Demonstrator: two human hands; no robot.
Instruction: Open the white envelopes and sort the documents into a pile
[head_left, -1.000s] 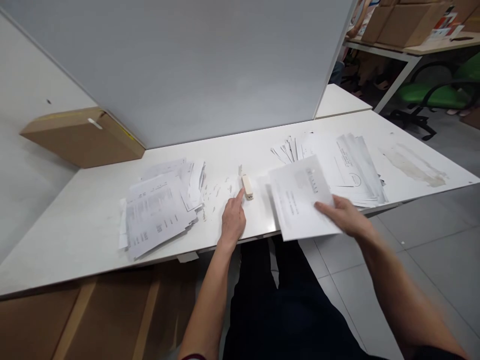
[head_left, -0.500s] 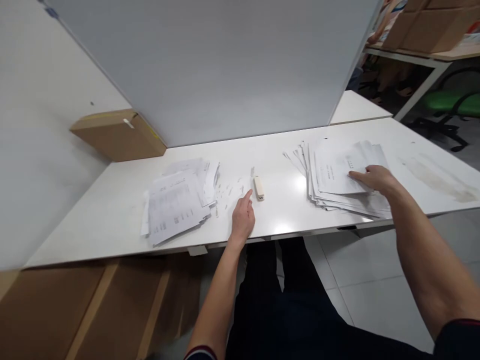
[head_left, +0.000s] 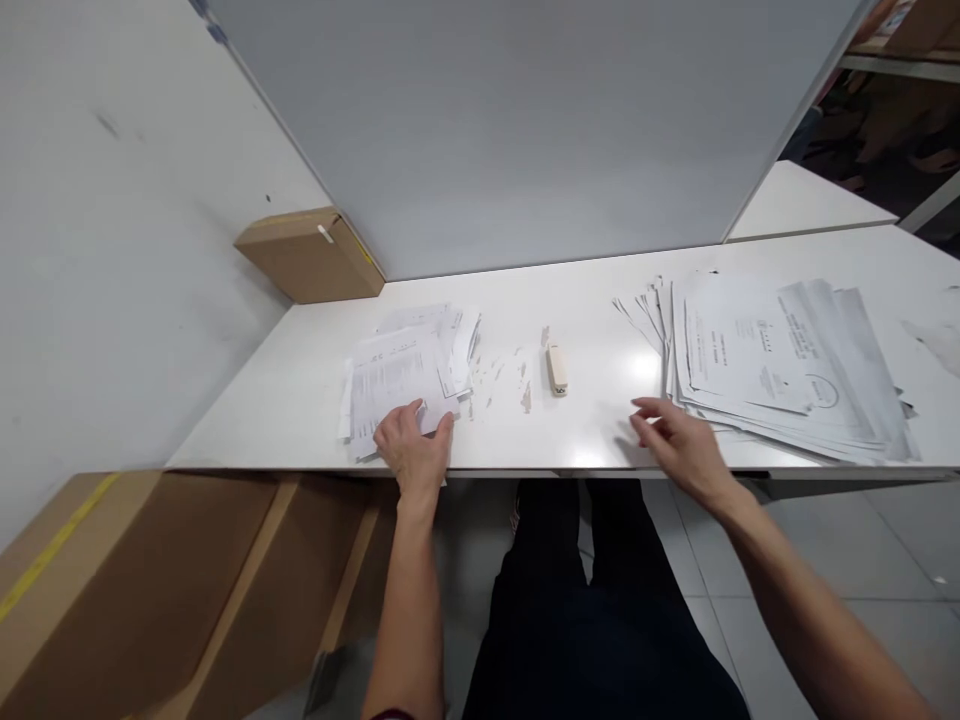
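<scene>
Fingers spread, my left hand [head_left: 415, 450] touches the near right corner of the left pile of printed papers [head_left: 394, 375]. My right hand [head_left: 679, 445] hovers by the table's front edge, just left of the larger right pile of papers [head_left: 757, 350]; its thumb and forefinger are apart with nothing between them. Between the hands, a small cream oblong object [head_left: 556, 368], which looks like a stapler, lies on the white table [head_left: 592, 430]. The right pile is loosely fanned, with curled edges at its left.
A grey-white board [head_left: 510, 140] stands upright along the table's back. A cardboard box [head_left: 315, 255] leans by the wall at the back left. Larger cardboard boxes [head_left: 225, 590] stand below the table at left. Worn patches [head_left: 526, 397] mark the tabletop.
My left hand has moved left from beside the cream object to the left pile. My right hand has left the right pile and come toward the middle. The view has shifted.
</scene>
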